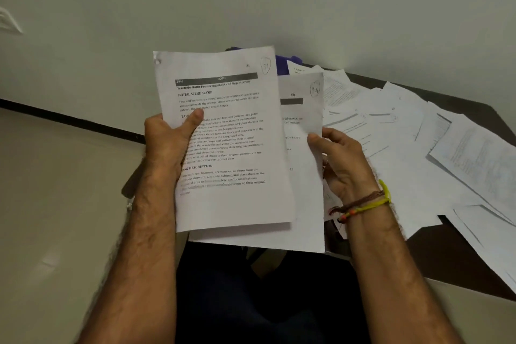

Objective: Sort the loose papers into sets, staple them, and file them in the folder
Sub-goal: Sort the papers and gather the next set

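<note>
Sorting underway: left hand [167, 137] grips page 31 [223, 134], right hand [339, 159] pinches page 34 [303, 126]; matching sheets comes next.

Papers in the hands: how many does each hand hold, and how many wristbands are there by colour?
Sheets gripped by left hand: 1, page 51
Sheets pinched by right hand: 1, page 54
Yellow wristbands: 1
Brown wristbands: 1
Total: 4
Loose papers on the table overlap too much to count.
</note>
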